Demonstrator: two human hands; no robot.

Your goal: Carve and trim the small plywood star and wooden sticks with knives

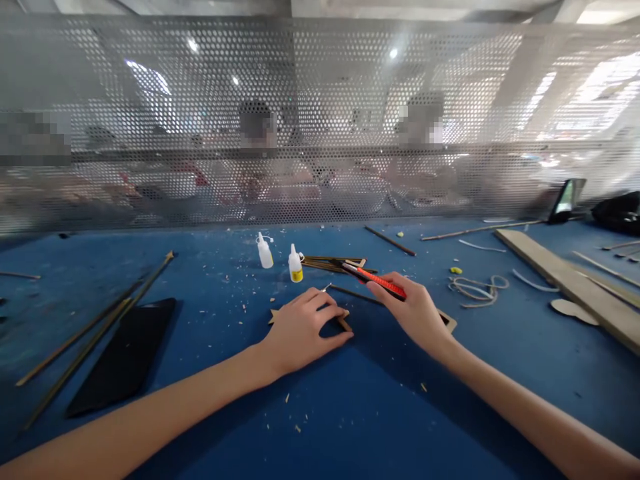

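My right hand (407,303) is closed round a red and black utility knife (383,281), held above the table with its front end pointing to the upper left. My left hand (303,330) rests low on the table, curled over a small tan wooden piece (344,324). Its thumb and a fingertip close on that piece's right end, and a pointed corner shows left of the hand; the middle is hidden under my fingers. Beyond the hands lie a bundle of thin brown sticks (327,265) and two white glue bottles, one with a yellow label (296,267), the other farther left (265,252).
Left lies a black flat slab (125,353) beside long sticks (95,340). Right are a tangled cord (480,291), a long board (565,280) and a tan frame-like piece (450,322) partly behind my wrist. A perforated metal screen (325,187) closes the far edge, with people behind.
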